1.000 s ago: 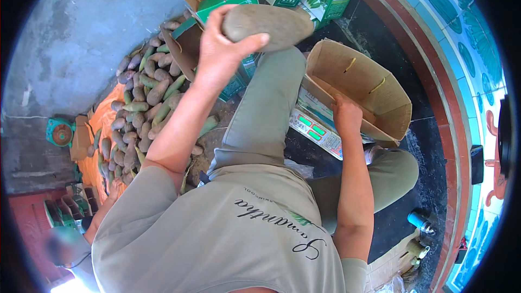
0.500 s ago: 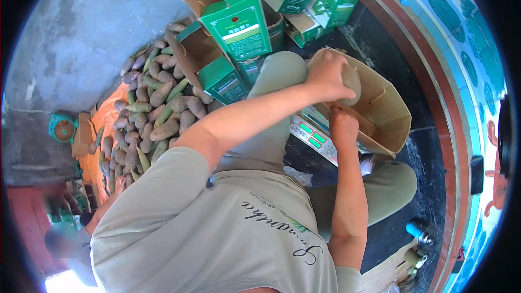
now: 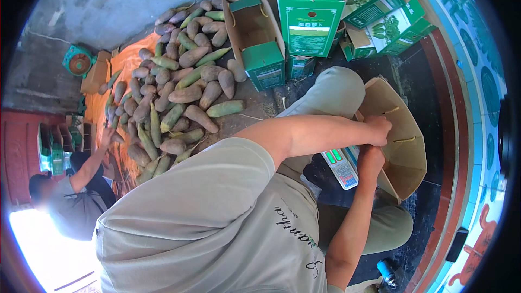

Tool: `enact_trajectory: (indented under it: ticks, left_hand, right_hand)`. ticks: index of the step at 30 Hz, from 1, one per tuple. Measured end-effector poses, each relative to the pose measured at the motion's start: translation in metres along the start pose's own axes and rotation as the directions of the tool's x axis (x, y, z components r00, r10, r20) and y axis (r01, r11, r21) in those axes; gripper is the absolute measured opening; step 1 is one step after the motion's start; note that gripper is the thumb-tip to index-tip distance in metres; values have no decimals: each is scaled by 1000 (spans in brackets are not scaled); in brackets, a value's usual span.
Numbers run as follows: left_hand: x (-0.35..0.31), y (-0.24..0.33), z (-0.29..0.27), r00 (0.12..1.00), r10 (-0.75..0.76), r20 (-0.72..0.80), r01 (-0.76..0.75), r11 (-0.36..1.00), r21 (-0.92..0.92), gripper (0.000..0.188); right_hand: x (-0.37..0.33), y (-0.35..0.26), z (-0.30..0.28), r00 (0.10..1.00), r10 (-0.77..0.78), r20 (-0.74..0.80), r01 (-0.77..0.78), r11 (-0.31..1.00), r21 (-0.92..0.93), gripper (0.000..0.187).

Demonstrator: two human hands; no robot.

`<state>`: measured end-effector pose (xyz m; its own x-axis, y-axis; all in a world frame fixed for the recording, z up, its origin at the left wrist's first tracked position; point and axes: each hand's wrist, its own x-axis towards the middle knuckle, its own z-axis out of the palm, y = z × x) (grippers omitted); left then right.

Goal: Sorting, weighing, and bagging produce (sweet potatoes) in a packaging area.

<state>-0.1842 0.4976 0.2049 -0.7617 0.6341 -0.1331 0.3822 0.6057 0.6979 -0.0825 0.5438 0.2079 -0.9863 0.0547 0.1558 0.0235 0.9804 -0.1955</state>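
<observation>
Left grip [image 3: 379, 129] and right grip [image 3: 371, 158] lie close together at an open carton [image 3: 407, 165], root vegetables [image 3: 185, 95] heaped leftward.

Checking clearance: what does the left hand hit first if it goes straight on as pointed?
Probably the cardboard box, its inner wall with the yellow cords; the left hand points that way, though depth is unclear.

The carton [image 3: 408, 171] is plain tan inside, with yellow cord handles [image 3: 404, 140]. The scale [image 3: 347, 180] is pale, its lit displays green. The roots [image 3: 185, 95] run from dusky brown to purplish and light green, over an orange sheet [image 3: 129, 58]. The tall box [image 3: 312, 19] is bright green with a pale band; the shirt [image 3: 184, 190] is grey-beige with black lettering, the trousers [image 3: 332, 95] grey-green, the bottle [image 3: 386, 270] blue.
</observation>
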Motion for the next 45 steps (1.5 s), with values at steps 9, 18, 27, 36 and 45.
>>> enact_trajectory:
  ticks: [9, 18, 27, 36, 45]
  left_hand:
    - [-93, 18, -124, 649, 424, -632, -661, 725, -193, 22]
    - [-216, -183, -200, 591, -25, -806, -12, 999, -39, 17]
    - [-425, -371, -83, 367, -865, -343, 929, 357, 95, 32]
    - [-491, -333, -57, 248, -961, -124, 877, 169, 449, 45]
    - [-514, -369, -57, 261, -953, -153, 799, 124, 588, 37]
  right_hand:
    - [-1, 5, 3, 998, 36, 48, -38, 999, 36, 22]
    - [-3, 6, 1, 1000, 5, -6, -6, 995, -100, 25]
    - [-4, 1, -2, 996, 74, 51, -69, 994, -88, 30]
    - [-6, -1, -5, 995, 72, 62, -69, 996, -55, 22]
    - [-8, -2, -2, 997, 53, 60, -47, 994, -102, 22]
